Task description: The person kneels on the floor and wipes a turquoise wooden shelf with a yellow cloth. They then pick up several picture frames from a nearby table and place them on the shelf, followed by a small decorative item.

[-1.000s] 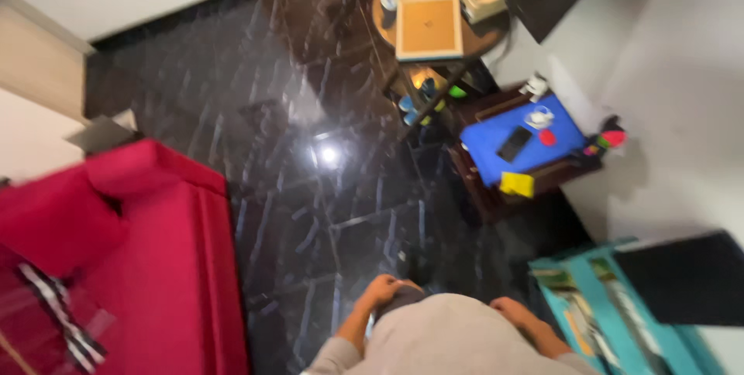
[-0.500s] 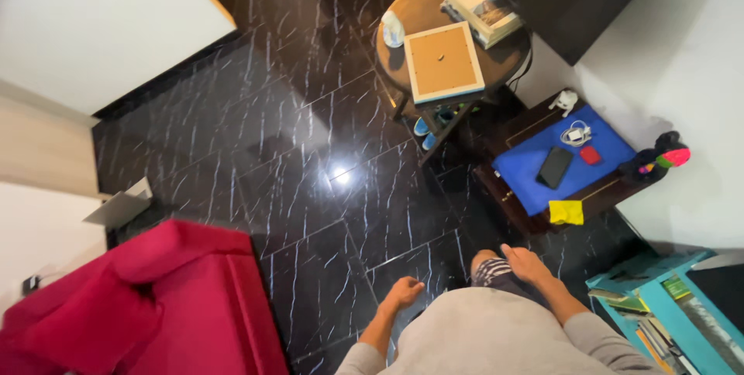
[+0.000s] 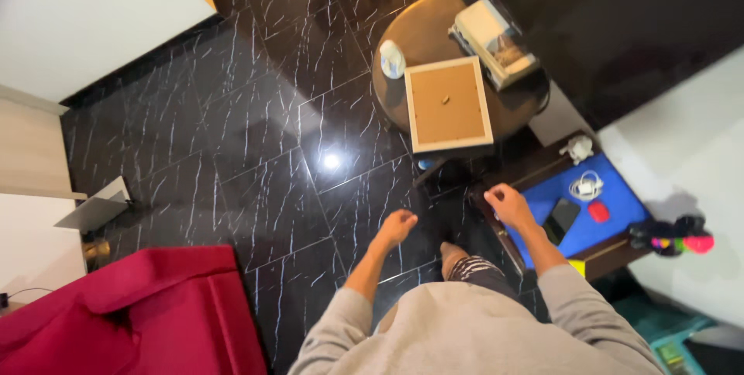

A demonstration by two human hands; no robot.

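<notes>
Moved nearer the round table and low stand since half a second ago; both arms now stretched forward, sofa slipped further down-left. Left hand loosely curled over bare black floor, holding nothing. Right hand half open, empty, just at the near edge of the blue mat, close to the phone; red piece and white cable lying farther along the mat. Framed board flat on the round table, beside a bottle and books. Best done, judging by this: slow the stride, keep the knee clear of the stand's corner, bring the right hand down over the phone's long sides.
</notes>
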